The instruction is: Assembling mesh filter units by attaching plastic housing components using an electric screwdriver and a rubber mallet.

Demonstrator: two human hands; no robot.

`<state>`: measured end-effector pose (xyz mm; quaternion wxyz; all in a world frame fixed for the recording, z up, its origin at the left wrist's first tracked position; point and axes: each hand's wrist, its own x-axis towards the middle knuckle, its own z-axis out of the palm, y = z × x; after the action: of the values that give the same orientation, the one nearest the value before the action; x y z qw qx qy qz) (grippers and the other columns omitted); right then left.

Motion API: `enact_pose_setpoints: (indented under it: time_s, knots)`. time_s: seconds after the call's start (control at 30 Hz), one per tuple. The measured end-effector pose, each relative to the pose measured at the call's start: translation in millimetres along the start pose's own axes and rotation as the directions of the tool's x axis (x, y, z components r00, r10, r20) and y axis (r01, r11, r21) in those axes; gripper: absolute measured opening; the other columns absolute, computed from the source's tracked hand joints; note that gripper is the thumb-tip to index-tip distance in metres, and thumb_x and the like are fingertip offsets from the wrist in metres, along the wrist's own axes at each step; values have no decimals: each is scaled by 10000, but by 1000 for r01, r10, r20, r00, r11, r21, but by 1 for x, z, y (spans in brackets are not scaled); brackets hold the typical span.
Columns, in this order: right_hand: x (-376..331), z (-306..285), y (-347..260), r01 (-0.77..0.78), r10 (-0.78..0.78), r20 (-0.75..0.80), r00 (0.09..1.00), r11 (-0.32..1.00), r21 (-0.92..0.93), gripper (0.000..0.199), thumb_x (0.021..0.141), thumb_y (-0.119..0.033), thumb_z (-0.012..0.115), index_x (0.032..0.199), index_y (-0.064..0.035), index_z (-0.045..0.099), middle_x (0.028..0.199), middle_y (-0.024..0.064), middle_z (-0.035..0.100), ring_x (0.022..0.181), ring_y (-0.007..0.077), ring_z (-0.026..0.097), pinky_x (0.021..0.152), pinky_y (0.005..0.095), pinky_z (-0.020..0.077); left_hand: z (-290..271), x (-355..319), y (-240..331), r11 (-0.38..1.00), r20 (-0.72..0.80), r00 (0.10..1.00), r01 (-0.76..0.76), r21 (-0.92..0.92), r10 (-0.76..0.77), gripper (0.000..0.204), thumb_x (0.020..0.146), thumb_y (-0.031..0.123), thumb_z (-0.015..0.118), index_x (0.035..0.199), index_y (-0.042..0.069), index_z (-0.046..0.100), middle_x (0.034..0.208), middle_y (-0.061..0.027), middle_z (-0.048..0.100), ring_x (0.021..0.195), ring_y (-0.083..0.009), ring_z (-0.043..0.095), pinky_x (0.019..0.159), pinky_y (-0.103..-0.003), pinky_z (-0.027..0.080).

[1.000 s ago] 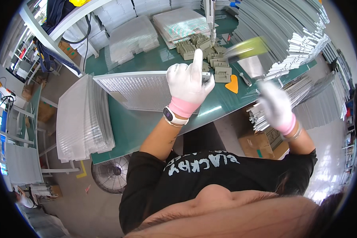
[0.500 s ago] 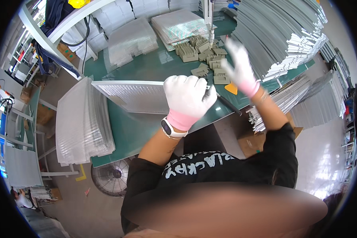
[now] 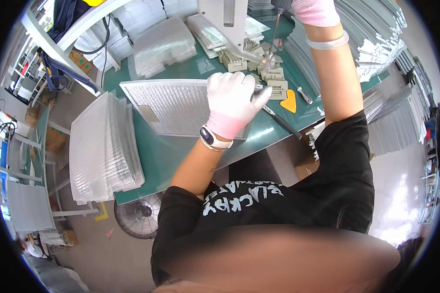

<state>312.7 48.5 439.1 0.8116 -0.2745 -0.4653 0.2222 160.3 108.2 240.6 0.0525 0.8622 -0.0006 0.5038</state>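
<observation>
My left hand (image 3: 234, 100), in a white glove with a pink cuff, is closed over the top edge of a framed panel (image 3: 176, 105) with a silvery, textured face. The panel stands tilted on the green table. My right hand (image 3: 318, 10) reaches far forward to the top edge of the view, where its fingers are mostly cut off. It appears to grip the dark body of a power screwdriver (image 3: 280, 5), whose long thin bit points down. Beside this hangs a pale grey slotted machine part (image 3: 225, 22). Below lie several beige plastic parts (image 3: 275, 80).
The green table (image 3: 156, 168) also bears a yellow scraper (image 3: 289, 101), a black-handled tool (image 3: 286, 123) and a small screwdriver (image 3: 305, 95). Stacked clear sheets (image 3: 102, 149) hang over its left edge. Grey strips (image 3: 384, 53) are piled at right, and a floor fan (image 3: 139, 215) stands below.
My right hand has moved forward and up from above the beige parts to the screwdriver. The pale grey machine part has come into view. My left hand keeps hold of the panel, which has shifted slightly.
</observation>
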Motion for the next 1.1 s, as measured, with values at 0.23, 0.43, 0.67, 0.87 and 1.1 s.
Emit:
enact_pose_setpoints:
  time_s: [0.23,0.43,0.67,0.87,1.1]
  knots:
    - [-9,-14,16,-217,172,140,975,868,447,181,954,-265,608,949,-84,613,797,35,650,641,146,623,557,266,518,8,-3,0,1000,-84,996,-9,-26,7,280,665,329,782,667,121,596,604,-17,507,586,-227,526,625,-396,392]
    - [-12,-9,17,-50,51,-4,999,993,107,187,949,-271,612,959,-84,616,780,33,646,622,153,614,547,265,517,6,-2,-1,995,-111,993,-38,-89,28,257,649,299,800,765,126,649,651,-2,548,598,-220,536,629,-392,396]
    - [-29,-24,58,-64,-44,474,880,975,210,248,956,-301,590,936,-60,535,770,52,528,593,132,503,528,237,434,2,-5,-3,993,-9,1000,-6,-121,5,319,695,362,823,859,120,695,740,-4,648,643,-208,599,611,-365,414]
    - [-54,14,62,-235,161,197,967,864,446,248,967,-315,549,928,-71,516,767,51,509,627,163,515,588,268,460,0,-14,-5,987,9,1000,7,-163,-6,373,726,370,815,971,108,716,733,3,647,654,-207,614,643,-342,469]
    - [-52,29,66,-441,272,388,881,770,461,561,962,-313,531,1395,24,413,731,30,495,553,101,453,500,211,368,-1,-14,0,966,-107,992,-90,-243,65,364,675,236,860,959,71,702,739,6,628,694,-220,595,644,-344,463]
